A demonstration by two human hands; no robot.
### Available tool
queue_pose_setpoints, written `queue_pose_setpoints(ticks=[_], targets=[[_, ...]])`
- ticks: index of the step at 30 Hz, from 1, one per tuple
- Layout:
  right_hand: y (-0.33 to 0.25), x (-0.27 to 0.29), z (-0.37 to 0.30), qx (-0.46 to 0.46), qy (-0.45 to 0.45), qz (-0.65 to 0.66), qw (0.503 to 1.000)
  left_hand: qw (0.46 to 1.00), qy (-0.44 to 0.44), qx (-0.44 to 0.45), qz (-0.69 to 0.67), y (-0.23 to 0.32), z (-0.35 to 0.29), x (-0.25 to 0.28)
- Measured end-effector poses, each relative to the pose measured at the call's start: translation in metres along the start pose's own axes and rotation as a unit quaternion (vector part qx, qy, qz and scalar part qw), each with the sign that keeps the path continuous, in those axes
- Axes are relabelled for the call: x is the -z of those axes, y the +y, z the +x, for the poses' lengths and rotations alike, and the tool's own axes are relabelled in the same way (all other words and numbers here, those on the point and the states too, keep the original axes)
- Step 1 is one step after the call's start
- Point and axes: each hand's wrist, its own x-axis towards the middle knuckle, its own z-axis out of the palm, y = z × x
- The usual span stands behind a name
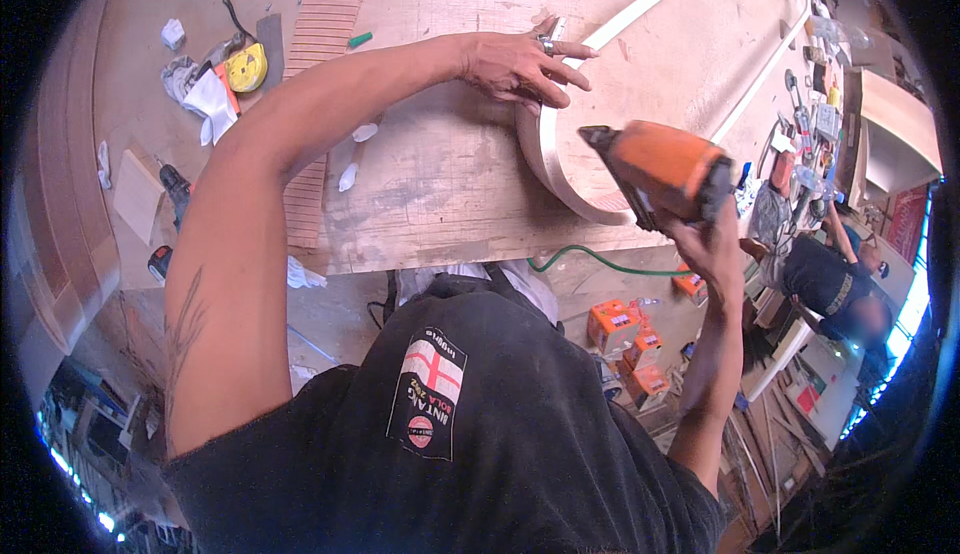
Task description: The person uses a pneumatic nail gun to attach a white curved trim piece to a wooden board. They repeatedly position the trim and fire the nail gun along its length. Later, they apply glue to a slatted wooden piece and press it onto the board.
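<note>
Right now the left hand (520,66) presses flat, fingers spread, on the curved plywood strip (560,169) at frame centre on the bench (440,174); the right hand (712,244), grip closed around the orange nail gun (665,169), should seat its nose squarely, well clear of those fingers.
</note>
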Motion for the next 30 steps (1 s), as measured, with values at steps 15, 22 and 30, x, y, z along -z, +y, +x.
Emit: queue_pose_setpoints(ticks=[15, 22, 30], targets=[[-0.011, -0.026, 0.040, -0.044, -0.081, 0.013, 0.996, 0.997, 0.028, -0.020, 0.065, -0.006, -0.002, -0.009], [0.007, -0.028, 0.037, -0.061, -0.099, 0.004, 0.993, 0.998, 0.035, -0.026, 0.047, -0.006, -0.001, -0.008], [-0.007, -0.029, 0.049, 0.017, -0.087, 0.020, 0.996, 0.997, 0.026, -0.018, 0.070, -0.004, -0.001, -0.009]])
